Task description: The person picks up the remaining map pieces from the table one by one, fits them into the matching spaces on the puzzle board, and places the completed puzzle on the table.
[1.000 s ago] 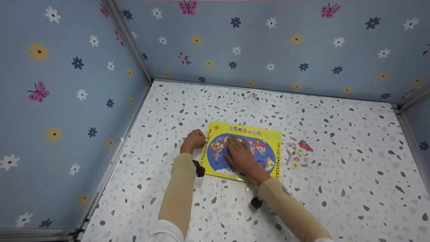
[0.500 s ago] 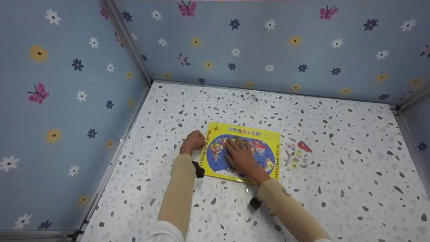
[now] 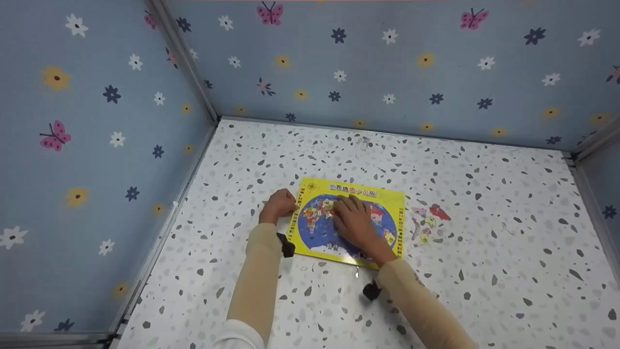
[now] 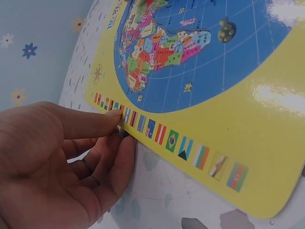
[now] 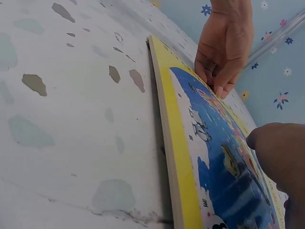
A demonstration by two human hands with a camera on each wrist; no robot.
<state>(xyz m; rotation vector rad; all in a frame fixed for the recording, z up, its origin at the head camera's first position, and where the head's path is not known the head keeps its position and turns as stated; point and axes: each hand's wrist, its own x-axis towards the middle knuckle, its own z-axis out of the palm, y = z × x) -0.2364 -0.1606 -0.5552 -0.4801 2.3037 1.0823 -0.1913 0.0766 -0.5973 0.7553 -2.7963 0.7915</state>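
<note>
A yellow-bordered world map puzzle board (image 3: 319, 238) lies flat on the speckled table, a row of printed flags (image 4: 172, 141) along its left edge. My left hand (image 3: 279, 205) grips that left edge; in the left wrist view the thumb (image 4: 97, 125) rests on top and the fingers curl below at the rim. My right hand (image 3: 357, 224) lies over the upper middle of the map, fingers bent slightly and fingertips touching its surface. The hand covers that part of the map, so whether a piece sits beneath it cannot be seen.
Several loose puzzle pieces (image 3: 428, 222), one of them red (image 3: 439, 212), lie right of the board. Flowered blue panels (image 3: 382, 72) wall the table (image 3: 489, 232) at the back and sides. Light glares on the board's glossy surface.
My right hand has slid slightly right across the map, uncovering more of its left-middle part. The left hand stays at the board's edge.
</note>
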